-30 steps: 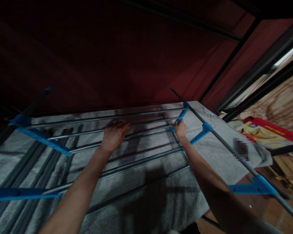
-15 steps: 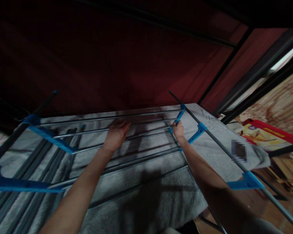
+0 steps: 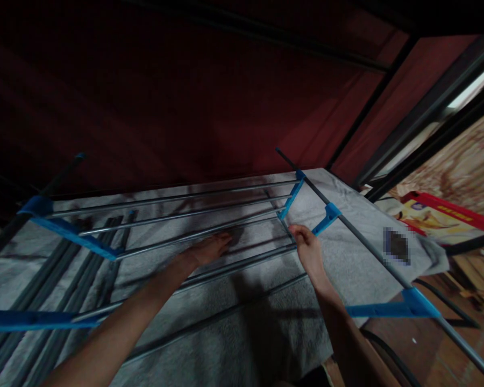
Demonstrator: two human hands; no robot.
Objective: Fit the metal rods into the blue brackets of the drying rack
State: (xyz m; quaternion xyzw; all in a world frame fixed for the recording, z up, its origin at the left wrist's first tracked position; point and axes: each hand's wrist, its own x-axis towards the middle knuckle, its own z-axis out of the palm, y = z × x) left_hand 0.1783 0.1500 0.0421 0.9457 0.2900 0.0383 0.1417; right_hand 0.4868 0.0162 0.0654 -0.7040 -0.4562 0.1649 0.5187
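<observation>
A rack frame of thin grey metal rods (image 3: pixel 177 214) joined by blue plastic brackets lies in front of me. My left hand (image 3: pixel 214 247) is over the frame, just below the third rod, with its fingers stretched out and nothing in them. My right hand (image 3: pixel 307 248) is at the right end, below the tip of an angled blue bracket (image 3: pixel 292 198) and beside another blue bracket (image 3: pixel 326 217). Its fingers are curled in; what they hold, if anything, is hidden. At the far left, a long blue bracket (image 3: pixel 72 232) carries the other rod ends.
Several loose dark tubes (image 3: pixel 64 285) lie at the left on a grey cloth (image 3: pixel 242 333). A side pole (image 3: pixel 371 244) runs along the right. Beyond it are a red and yellow box (image 3: pixel 443 212) and a blurred patch (image 3: pixel 397 246). A dark red panel (image 3: pixel 210 107) stands behind.
My right hand has come off the upper blue bracket and moved down and toward me. My left hand has left the upper rods and moved right and down.
</observation>
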